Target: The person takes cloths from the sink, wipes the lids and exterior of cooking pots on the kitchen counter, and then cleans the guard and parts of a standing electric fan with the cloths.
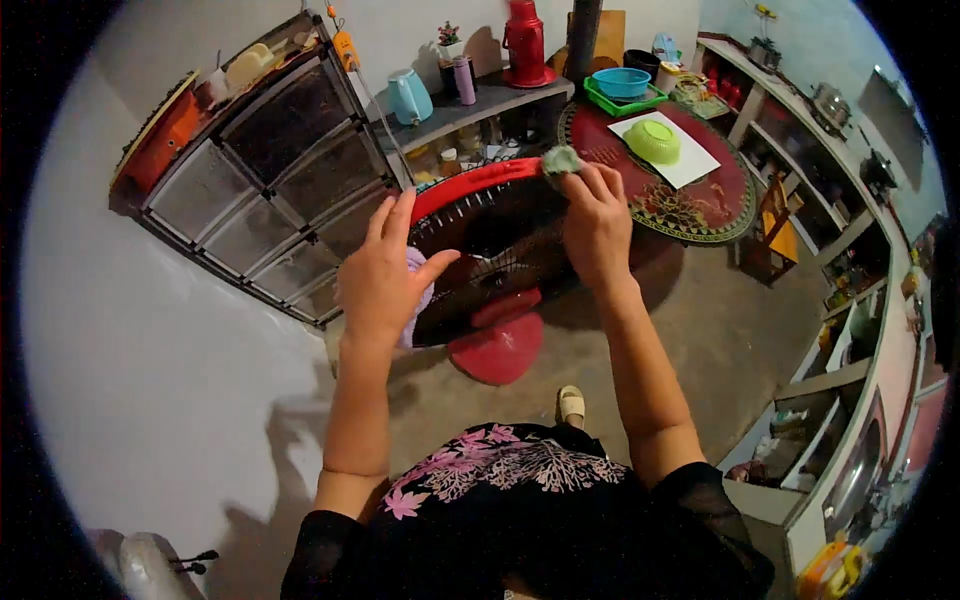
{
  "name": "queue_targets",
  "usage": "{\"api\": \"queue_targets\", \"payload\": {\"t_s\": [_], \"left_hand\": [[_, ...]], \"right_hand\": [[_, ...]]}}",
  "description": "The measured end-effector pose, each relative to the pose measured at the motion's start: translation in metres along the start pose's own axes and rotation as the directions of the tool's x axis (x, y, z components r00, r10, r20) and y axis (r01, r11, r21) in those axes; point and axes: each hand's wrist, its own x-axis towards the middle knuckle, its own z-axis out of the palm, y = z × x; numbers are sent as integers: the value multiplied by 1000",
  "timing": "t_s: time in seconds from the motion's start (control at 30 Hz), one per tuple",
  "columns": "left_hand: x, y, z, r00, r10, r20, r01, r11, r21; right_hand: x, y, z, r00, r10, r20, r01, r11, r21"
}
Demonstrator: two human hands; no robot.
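A dark object with a red rim (480, 182) and thin wire-like spokes, perhaps a fan guard, stands before me. At its left end, my left hand (386, 270) has its fingertips by the rim and its thumb spread away. A lavender cloth (416, 292) shows behind that hand; whether the palm grips it is hidden. My right hand (598, 217) pinches a crumpled grey-green cloth (561, 161) against the rim's right end.
Beyond the object, a round red table (720, 199) bears a green bowl (655, 142) and basins. A red stool (499, 349) is below. A glass-paned cabinet (259, 232) stands left, shelving (814, 386) right, and a counter (480, 109) with a kettle (410, 97) behind.
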Motion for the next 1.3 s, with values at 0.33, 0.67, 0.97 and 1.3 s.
{"api": "queue_targets", "payload": {"t_s": [0.33, 0.67, 0.97, 1.3], "left_hand": [[18, 42, 30, 998, -61, -23, 64, 981, 184], [11, 52, 35, 992, -114, -48, 121, 975, 189], [14, 51, 38, 992, -120, -33, 124, 974, 191], [10, 54, 38, 991, -110, -81, 121, 982, 147]], "right_hand": [[2, 62, 18, 995, 101, -17, -95, 975, 201], [-12, 84, 34, 983, 181, -9, -163, 902, 400], [-61, 132, 70, 781, 624, 15, -532, 653, 539], [-40, 82, 40, 989, 141, -41, -111, 903, 415]]}}
